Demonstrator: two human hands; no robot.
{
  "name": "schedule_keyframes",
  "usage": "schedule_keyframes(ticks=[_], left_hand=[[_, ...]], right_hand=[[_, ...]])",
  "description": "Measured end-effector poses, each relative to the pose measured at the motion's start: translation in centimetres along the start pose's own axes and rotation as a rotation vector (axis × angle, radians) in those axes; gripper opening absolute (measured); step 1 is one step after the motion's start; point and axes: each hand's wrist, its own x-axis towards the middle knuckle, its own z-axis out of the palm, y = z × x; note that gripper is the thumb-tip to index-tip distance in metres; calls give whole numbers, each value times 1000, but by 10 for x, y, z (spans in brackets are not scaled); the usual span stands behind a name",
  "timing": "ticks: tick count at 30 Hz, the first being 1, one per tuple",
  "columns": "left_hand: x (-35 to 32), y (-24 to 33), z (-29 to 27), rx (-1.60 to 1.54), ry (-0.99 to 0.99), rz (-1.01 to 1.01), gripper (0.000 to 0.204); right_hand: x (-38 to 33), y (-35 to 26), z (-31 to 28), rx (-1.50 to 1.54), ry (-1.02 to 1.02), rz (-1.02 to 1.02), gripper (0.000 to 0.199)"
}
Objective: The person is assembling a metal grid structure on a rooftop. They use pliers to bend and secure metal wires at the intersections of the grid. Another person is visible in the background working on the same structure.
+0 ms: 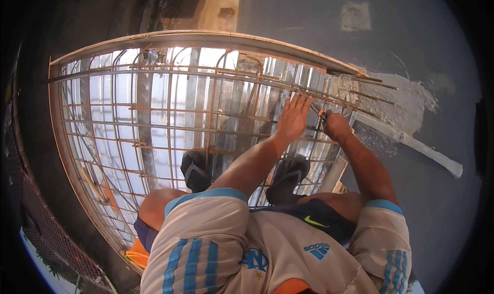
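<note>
My left hand [294, 118] rests on the rebar mat [236, 73] near its far right corner, with the fingers stretched out over the bars. Beside it, my right hand [337, 126] is closed round the handles of a pair of pliers or nippers [321, 114] with black and orange grips. The tool's jaws point toward the bars by my left fingertips. Whether they grip a wire is too small to tell. Rusty and grey bars cross in a grid above shiny corrugated metal sheeting [198, 134].
A timber edge board [190, 34] borders the mat. A hammer [93, 186] lies at the left, near an orange item [137, 254]. My shoes [194, 171] are among the bars. Right of the mat are protruding bar ends [378, 97], rough mortar [411, 101] and a pale long strip [432, 154].
</note>
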Motion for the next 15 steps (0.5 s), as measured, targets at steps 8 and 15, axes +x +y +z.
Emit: schedule_keyframes(ticks=[8,15], left_hand=[[21,15,-10,-68,21,157,26],[55,13,-23,-237,-40,8,18]], right_hand=[[-15,-36,-46,971,-685,345,19],[-35,-88,-62,-902,438,-61,20]])
